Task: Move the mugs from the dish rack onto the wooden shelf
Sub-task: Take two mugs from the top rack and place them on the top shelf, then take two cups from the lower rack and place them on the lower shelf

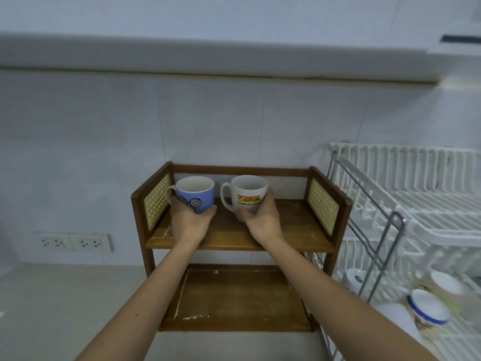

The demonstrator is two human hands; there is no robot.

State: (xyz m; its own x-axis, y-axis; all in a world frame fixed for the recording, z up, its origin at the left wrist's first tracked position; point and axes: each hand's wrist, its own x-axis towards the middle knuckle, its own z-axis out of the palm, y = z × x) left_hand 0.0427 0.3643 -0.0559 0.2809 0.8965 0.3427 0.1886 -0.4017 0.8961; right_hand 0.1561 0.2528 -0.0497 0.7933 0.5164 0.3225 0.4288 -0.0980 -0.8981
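You have two mugs up at the top board of the wooden shelf [286, 238], one in each hand, so this pair is at its destination though not yet let go. The blue mug [195, 194] sits toward the left end, close to the woven side panel [156, 204], with its handle pointing left. The white mug [248, 192], with a yellow label on its front, is just beside it to the right, handle also pointing left, and the two mugs are apart, not touching. Both stand upright, mouths up.

Your left hand [190, 220] is wrapped around the lower part of the blue mug, fingers curled round its base from the front, thumb on the right side. Your right hand [260, 214] cups the white mug the same way, thumb on the left, fingers up its right side. Both hands are closed on their mugs in a firm grasp. Whether the bases already rest on the board or hang just above it cannot be told, since your hands cover the bottoms.

The lower board of the shelf holds nothing. To the right, the white dish rack [416, 204] has an empty upper tier, while its lower tier shows several pieces of white crockery [426, 306]; that corner is blurred, so they may be mugs or may be bowls. If any are mugs, those remain for you to carry over once you release this pair.
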